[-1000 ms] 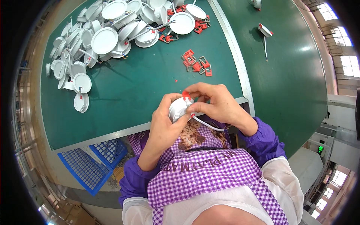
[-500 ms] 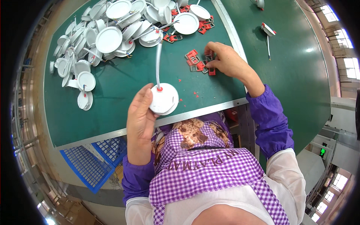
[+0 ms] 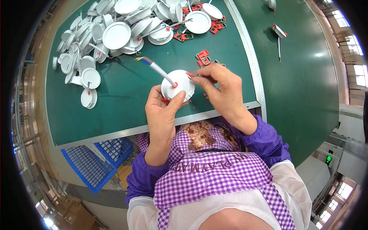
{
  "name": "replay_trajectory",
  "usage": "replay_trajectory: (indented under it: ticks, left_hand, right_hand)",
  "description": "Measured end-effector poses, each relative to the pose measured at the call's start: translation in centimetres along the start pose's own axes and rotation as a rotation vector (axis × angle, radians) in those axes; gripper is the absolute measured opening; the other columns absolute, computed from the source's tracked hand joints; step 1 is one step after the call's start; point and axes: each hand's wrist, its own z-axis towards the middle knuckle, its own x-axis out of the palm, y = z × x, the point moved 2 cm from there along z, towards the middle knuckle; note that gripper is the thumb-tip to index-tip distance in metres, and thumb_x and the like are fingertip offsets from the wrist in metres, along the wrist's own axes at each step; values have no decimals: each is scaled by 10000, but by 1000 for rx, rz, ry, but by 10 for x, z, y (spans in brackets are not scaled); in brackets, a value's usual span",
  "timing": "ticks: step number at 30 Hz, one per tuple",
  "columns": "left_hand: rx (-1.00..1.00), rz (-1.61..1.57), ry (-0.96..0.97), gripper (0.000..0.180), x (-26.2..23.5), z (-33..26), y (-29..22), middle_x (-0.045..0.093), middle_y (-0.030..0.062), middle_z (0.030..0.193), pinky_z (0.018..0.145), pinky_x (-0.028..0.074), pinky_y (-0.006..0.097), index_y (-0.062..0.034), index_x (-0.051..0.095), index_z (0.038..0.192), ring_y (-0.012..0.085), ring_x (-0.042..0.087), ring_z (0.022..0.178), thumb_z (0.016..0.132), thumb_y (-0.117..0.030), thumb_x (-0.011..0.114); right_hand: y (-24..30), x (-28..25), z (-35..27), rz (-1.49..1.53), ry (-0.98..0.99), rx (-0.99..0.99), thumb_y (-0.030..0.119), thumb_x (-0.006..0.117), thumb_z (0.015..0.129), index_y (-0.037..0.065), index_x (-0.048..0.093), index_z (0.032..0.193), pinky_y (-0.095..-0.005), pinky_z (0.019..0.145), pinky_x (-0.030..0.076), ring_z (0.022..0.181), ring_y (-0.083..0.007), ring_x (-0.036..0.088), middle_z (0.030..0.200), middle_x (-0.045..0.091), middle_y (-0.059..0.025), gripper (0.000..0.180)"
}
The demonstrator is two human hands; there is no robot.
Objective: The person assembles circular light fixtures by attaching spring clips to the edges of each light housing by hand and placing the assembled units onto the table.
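My left hand [image 3: 161,115] is closed around a round white downlight [image 3: 183,80], thumb on its back face and fingers at the rim. From the light's red cable bushing a white cable [image 3: 159,71] rises up and left, with bare-ended wires at its tip. A small red piece [image 3: 165,100] shows at the rim beside my left fingers. My right hand [image 3: 226,92] pinches a red spring clip [image 3: 190,74] against the light's right upper edge; the fingers partly hide the clip. Just beyond my right hand lie several loose red clips [image 3: 203,57] with metal frames.
A heap of white downlights [image 3: 117,35] with cables covers the far left of the green table [image 3: 122,99]. More red clips [image 3: 218,25] lie beside the heap. A metal strip [image 3: 249,46] borders a second green surface with another light [image 3: 279,31]. Blue baskets [image 3: 90,165] stand below.
My right hand has come from the loose clips to the downlight, bringing a red clip. My left hand has moved slightly right with the light, whose cable now leans left.
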Motion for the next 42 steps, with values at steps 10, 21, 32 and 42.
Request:
replay_trajectory:
  ticks: [10,21,32,42]
  left_hand:
    - [190,108,13,318,-1,0,4,649,65,1050,801,535,260,41,587,1155,113,627,916,859,33,701]
    - [137,129,89,296,-1,-2,-1,660,58,1002,794,523,249,27,601,1135,103,630,900,859,19,708]
    - [2,108,127,319,-2,-14,8,659,95,1051,835,540,270,32,573,1109,145,653,944,828,46,722]
    - [68,216,260,471,4,-14,15,597,111,1188,940,501,307,71,522,1247,165,606,1074,834,15,740]
  right_hand:
    - [6,8,-15,76,48,73,-14,664,837,1,647,965,-360,635,516,734,-298,661,823,646,-145,130]
    - [-12,9,-15,330,139,233,-4,692,833,5,639,1002,-292,680,520,760,-170,647,878,667,-87,178]
    - [-7,12,-36,385,165,389,93,623,936,1,558,1234,-274,842,492,1018,-116,587,1124,633,-68,319]
    - [-15,-2,-34,767,112,495,46,610,937,7,555,1249,-264,883,490,1003,-111,606,1074,650,-58,319]
